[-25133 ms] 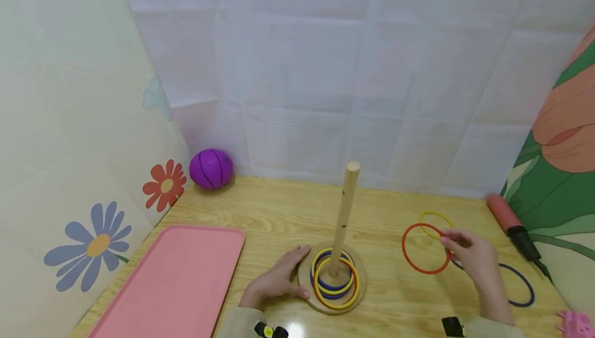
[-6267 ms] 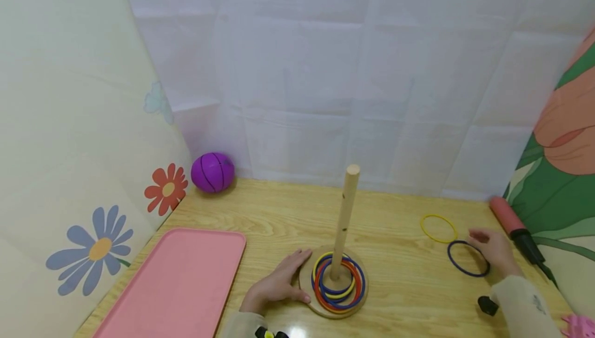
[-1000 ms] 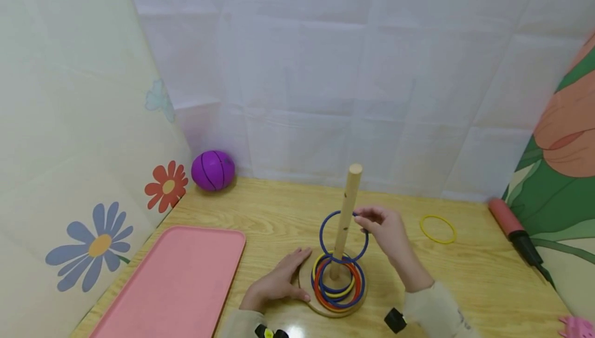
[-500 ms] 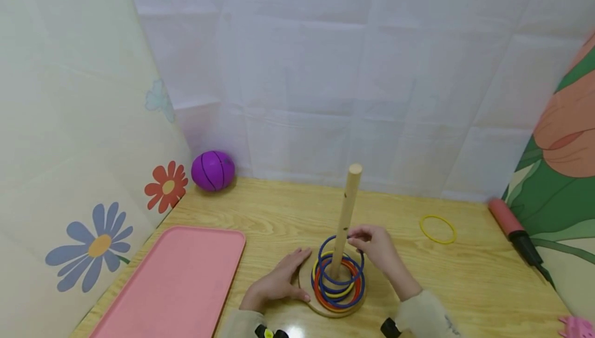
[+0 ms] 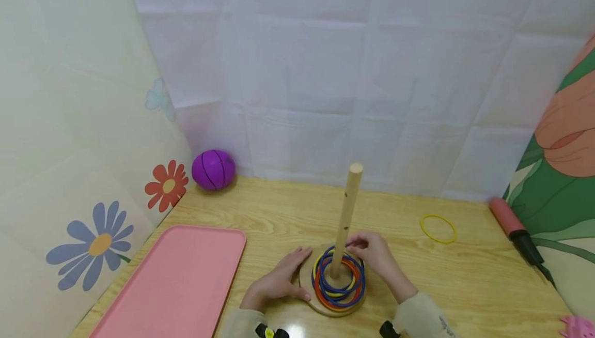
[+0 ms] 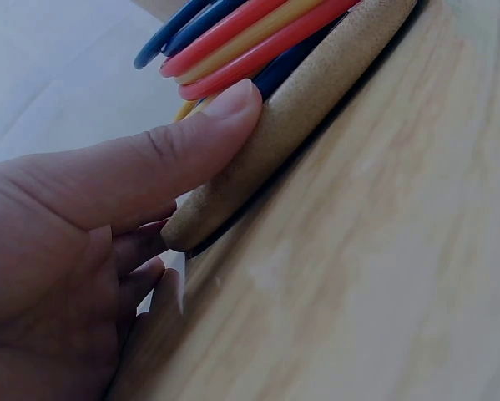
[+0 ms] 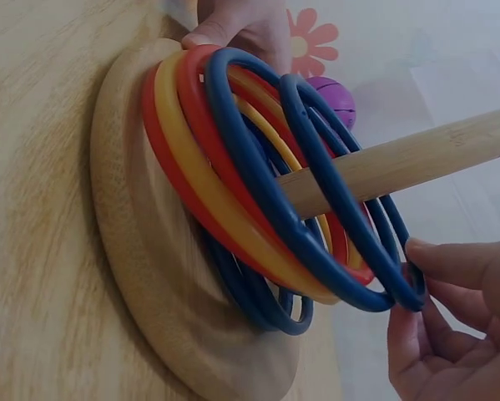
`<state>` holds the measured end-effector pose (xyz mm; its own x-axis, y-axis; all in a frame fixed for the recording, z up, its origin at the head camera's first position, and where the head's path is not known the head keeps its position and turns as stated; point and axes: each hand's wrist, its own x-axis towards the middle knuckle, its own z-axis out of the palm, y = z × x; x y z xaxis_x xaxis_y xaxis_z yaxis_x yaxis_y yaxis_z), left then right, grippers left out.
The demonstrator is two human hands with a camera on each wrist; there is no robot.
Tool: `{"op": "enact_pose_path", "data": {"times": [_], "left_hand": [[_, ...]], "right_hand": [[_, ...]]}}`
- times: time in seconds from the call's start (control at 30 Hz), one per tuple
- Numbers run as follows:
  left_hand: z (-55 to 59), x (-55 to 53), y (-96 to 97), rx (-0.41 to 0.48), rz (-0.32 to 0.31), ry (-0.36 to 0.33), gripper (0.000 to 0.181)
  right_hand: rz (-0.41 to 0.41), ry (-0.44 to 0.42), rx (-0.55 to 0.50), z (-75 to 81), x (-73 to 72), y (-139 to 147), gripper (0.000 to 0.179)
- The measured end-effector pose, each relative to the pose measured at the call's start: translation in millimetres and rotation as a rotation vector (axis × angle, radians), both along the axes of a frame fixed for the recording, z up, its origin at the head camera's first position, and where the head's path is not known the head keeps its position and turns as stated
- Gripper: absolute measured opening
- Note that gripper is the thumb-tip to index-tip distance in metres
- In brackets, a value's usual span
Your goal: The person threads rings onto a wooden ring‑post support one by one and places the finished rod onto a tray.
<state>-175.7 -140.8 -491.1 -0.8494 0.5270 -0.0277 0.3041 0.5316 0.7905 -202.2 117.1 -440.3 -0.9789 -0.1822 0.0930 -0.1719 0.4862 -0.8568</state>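
A wooden ring-toss stand has a round base (image 5: 304,281) and an upright peg (image 5: 347,209). My left hand (image 5: 277,280) holds the base at its left side, thumb (image 6: 220,121) on the top edge and fingers spread along the rim. Red, yellow and blue rings lie loosely stacked around the peg. With thumb and fingertips, my right hand (image 5: 375,255) pinches the far side of the topmost blue ring (image 7: 331,175). That ring encircles the peg and leans on the stack, its pinched side raised in the right wrist view.
One yellow ring (image 5: 423,227) lies flat on the table to the right. A pink tray (image 5: 176,276) stands at the left, with a purple ball (image 5: 214,170) behind it. A red and black hand pump (image 5: 506,216) and a pink toy (image 5: 577,326) are at the right edge.
Over the last second my right hand has lowered the blue ring down the peg onto the stack. Earlier, this ring lay on the table at right. My left hand has stayed on the base.
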Motion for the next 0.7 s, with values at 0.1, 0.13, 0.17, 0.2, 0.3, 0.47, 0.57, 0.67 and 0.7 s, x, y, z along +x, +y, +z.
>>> {"op": "enact_pose_path", "data": {"times": [0.1, 0.13, 0.17, 0.2, 0.3, 0.47, 0.57, 0.67, 0.7], "left_hand": [[-0.5, -0.1, -0.1, -0.001, -0.002, 0.004, 0.103], [-0.6, -0.1, -0.2, -0.002, -0.002, 0.005, 0.103], [-0.6, -0.1, -0.2, -0.002, -0.002, 0.006, 0.103], [-0.6, 0.0, -0.3, -0.002, -0.002, 0.005, 0.103], [-0.2, 0.0, -0.3, -0.001, -0.003, 0.004, 0.103], [-0.3, -0.1, -0.2, -0.001, -0.009, 0.003, 0.103], [-0.6, -0.4, -0.2, -0.001, -0.013, 0.000, 0.103], [-0.9, -0.4, -0.1, -0.001, -0.013, -0.004, 0.102], [-1.0, -0.4, 0.0, -0.001, -0.013, -0.004, 0.102]], "right_hand": [[0.002, -0.009, 0.008, -0.6, 1.0, -0.4, 0.006], [0.003, -0.011, 0.010, -0.9, 1.3, -0.3, 0.006], [0.004, -0.013, 0.011, -1.1, 1.7, -0.3, 0.006], [0.005, -0.013, 0.011, -1.3, 2.0, -0.1, 0.007], [0.011, -0.008, 0.005, -1.5, 2.5, 0.8, 0.007], [0.001, -0.017, -0.001, -2.4, 3.3, 3.9, 0.009], [-0.013, -0.034, -0.007, -3.4, 3.6, 7.4, 0.010], [-0.035, -0.055, -0.003, -3.9, 3.2, 13.1, 0.012], [-0.044, -0.063, 0.000, -4.2, 2.4, 15.6, 0.012]]}}
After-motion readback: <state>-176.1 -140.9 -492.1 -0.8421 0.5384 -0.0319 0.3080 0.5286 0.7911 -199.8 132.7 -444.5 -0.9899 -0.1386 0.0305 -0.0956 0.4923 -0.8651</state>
